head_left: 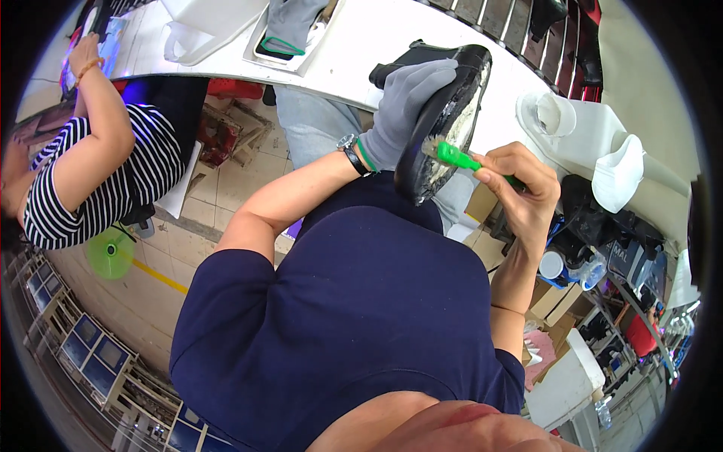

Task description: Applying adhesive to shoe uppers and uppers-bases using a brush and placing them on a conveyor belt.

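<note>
Head view: a pale tray (294,66) on the worktop (358,38) holds a grey glove (291,22), cut off above. Gloved, the left hand (410,98) grips a black shoe (443,120), tilted between both hands; the bare right hand (525,175) pinches a green brush (456,156) at its sole, handle end hidden. Rightward, a tub's (570,117) contents are unclear.

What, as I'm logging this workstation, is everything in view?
shoe: 1, black, in left hand
brush: 1, green, in right hand
table: 1, white, ahead
tray: 1, white, on table
cloth item: 1, grey, in tray
cup: 1, whitish, table's right
co-worker: 1, striped top, left
fan: 1, green, left
clutter: uncounted, mixed colours, right
watch: 1, black strap, by left hand
shirt: 1, navy, lower centre
left hand: 1, grey glove, on shoe
right hand: 1, bare, on brush
</note>
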`<move>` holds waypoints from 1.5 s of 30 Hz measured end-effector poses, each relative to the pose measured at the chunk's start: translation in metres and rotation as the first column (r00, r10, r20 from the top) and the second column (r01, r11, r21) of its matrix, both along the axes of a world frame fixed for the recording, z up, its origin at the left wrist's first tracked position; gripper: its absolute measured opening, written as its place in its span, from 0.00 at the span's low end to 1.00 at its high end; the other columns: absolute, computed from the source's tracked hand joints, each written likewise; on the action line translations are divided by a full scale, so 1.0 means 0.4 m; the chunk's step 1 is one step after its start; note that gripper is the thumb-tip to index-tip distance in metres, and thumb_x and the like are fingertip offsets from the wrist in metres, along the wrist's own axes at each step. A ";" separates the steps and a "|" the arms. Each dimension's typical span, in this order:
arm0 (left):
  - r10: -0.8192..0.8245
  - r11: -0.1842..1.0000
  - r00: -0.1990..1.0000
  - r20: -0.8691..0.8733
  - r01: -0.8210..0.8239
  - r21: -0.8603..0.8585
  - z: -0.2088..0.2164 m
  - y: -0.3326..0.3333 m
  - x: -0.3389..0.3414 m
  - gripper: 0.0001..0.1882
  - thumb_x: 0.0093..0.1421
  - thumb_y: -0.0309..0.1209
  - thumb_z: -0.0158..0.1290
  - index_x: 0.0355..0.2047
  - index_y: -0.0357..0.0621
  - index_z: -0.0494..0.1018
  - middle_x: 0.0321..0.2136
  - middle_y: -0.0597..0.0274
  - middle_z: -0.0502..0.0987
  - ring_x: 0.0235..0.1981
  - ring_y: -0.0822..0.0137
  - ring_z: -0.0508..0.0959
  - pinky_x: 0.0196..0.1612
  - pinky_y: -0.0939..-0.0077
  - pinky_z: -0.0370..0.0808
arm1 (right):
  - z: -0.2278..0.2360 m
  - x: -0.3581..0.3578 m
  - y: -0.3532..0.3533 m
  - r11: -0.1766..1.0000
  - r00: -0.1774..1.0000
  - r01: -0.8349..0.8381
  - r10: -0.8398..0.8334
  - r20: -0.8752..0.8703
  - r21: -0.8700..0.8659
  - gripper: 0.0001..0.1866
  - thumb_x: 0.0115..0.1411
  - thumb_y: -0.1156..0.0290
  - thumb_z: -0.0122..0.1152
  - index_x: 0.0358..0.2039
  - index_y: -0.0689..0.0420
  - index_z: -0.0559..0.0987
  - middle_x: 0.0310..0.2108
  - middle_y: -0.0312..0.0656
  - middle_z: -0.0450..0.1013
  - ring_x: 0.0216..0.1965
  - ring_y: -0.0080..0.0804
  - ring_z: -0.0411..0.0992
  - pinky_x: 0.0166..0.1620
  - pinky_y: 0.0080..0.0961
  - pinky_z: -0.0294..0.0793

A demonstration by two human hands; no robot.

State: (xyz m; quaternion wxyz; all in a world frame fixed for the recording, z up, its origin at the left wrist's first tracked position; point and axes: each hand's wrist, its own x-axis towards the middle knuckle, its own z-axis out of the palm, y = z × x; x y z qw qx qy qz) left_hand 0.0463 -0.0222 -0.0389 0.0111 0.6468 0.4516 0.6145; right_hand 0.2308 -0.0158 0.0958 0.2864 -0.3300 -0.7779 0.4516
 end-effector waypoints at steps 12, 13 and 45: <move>-0.129 0.980 0.983 -0.129 0.106 -0.171 0.169 -0.030 -0.048 0.25 0.49 0.30 0.59 0.50 0.45 0.72 0.48 0.63 0.74 0.42 0.61 0.74 0.46 0.67 0.70 | 0.112 -0.029 0.018 0.952 0.994 -0.108 0.101 0.038 0.285 0.11 0.41 0.77 0.74 0.29 0.61 0.83 0.24 0.38 0.74 0.22 0.26 0.72 0.24 0.19 0.67; -0.177 0.968 0.974 -0.141 0.146 -0.205 0.186 -0.029 -0.055 0.25 0.49 0.30 0.59 0.50 0.45 0.72 0.48 0.63 0.74 0.41 0.61 0.74 0.46 0.67 0.70 | 0.123 -0.030 0.026 0.940 0.993 -0.115 0.108 0.039 0.321 0.12 0.41 0.76 0.74 0.29 0.61 0.83 0.24 0.38 0.74 0.22 0.26 0.72 0.24 0.20 0.67; -0.795 -0.134 0.296 0.530 0.767 -0.628 0.120 0.371 -0.156 0.30 0.41 0.26 0.72 0.47 0.38 0.74 0.36 0.62 0.79 0.35 0.74 0.76 0.38 0.79 0.74 | 0.165 -0.026 0.273 0.809 0.970 0.221 -0.242 -0.034 0.544 0.05 0.53 0.74 0.68 0.31 0.60 0.83 0.25 0.37 0.74 0.21 0.24 0.71 0.25 0.19 0.69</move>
